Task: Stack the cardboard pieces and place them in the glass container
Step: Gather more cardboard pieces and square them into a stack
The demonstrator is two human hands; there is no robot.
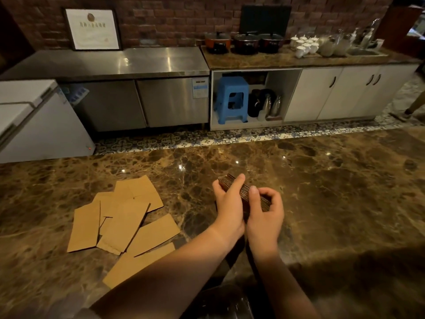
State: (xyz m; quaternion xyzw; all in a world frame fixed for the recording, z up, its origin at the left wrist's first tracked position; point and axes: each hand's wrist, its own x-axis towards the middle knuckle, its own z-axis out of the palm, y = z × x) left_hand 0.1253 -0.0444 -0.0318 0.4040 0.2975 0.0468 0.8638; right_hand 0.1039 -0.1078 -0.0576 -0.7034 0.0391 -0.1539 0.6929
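A thick stack of brown cardboard pieces (244, 192) stands on edge on the marble counter (333, 192), held between both hands. My left hand (228, 207) grips its left face, fingers curled over the top edge. My right hand (265, 214) grips its right side, thumb on top and fingers curled round the near end. Several loose cardboard pieces (124, 221) lie flat and overlapping on the counter to the left. A glass container (230, 302) shows dimly at the bottom edge, between my forearms.
Beyond the counter's far edge lie a patterned tile floor (207, 137), a white chest freezer (34, 120), steel cabinets (142, 102) and a blue stool (232, 99). Pots (246, 42) and white cups (304, 44) stand on the back counter.
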